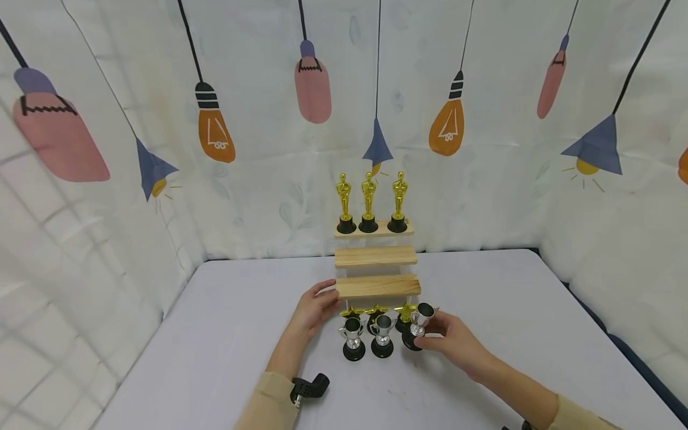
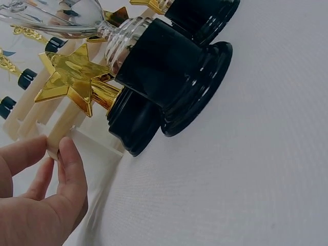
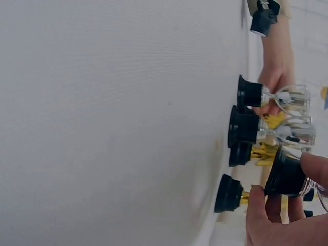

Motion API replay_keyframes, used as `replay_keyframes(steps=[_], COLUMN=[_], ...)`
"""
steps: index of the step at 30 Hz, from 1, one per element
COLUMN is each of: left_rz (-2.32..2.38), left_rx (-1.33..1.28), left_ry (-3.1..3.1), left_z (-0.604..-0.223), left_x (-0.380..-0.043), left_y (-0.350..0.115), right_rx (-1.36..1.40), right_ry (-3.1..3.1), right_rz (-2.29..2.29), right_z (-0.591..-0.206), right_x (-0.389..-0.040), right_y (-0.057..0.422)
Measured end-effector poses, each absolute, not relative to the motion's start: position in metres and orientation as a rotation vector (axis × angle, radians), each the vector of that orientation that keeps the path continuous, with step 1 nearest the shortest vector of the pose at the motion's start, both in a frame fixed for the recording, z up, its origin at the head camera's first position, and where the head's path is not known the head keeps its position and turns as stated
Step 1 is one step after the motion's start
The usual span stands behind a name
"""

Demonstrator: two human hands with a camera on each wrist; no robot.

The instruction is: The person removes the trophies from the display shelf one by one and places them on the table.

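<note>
Currently: right hand (image 1: pixel 455 343) holds a silver cup trophy (image 1: pixel 422 314), left hand (image 1: pixel 313 309) on the wooden stand (image 1: pixel 378 286)

Right side: grip closed round the silver cup trophy, thumb and fingers at its lower part. Cup tilts slightly; the right wrist view shows its black base raised off the bench (image 1: pixel 215 340). It hangs in front of the stand's right end and partly covers the rightmost star.

Left side: grip pinches the left end of the stand's lowest board, fingertips either side of the wood in the left wrist view.

Stand: three stepped boards of pale wood, set toward the far edge of the bench. Top board carries three gold statuettes (image 1: pixel 368 195) upright on black bases, the right one spaced a little wider.

Before the stand: three gold star trophies (image 1: pixel 377 310) in a row on black bases. Nearer still, two standing silver cups (image 1: pixel 383 328), upright, side by side and apart, left of the held one.

Beyond: pale backdrop (image 1: pixel 258 185) printed with hanging lamps and bulbs. Black wrist camera (image 1: pixel 313 386) strapped at the left sleeve.
</note>
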State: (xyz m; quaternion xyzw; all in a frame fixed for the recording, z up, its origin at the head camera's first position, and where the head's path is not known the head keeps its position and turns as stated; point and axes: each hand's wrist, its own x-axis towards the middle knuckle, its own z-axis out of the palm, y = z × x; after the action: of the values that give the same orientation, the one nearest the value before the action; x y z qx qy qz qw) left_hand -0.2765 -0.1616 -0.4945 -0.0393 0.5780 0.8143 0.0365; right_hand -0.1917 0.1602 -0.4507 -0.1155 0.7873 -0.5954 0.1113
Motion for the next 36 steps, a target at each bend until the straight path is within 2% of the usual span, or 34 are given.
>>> replay_keyframes(steps=[18, 36], left_rz=[2.489, 2.477], left_rx=[-0.116, -0.113], left_ry=[1.778, 1.809], left_z=[-0.492, -0.492], left_x=[-0.276, -0.272], left_y=[-0.162, -0.162], right_rx=[-0.280, -0.443], right_ry=[2.402, 2.579], right_rz=[-1.636, -1.497], right_z=[-0.476, -0.485], right_x=[-0.198, -0.205], right_y=[0.153, 0.150])
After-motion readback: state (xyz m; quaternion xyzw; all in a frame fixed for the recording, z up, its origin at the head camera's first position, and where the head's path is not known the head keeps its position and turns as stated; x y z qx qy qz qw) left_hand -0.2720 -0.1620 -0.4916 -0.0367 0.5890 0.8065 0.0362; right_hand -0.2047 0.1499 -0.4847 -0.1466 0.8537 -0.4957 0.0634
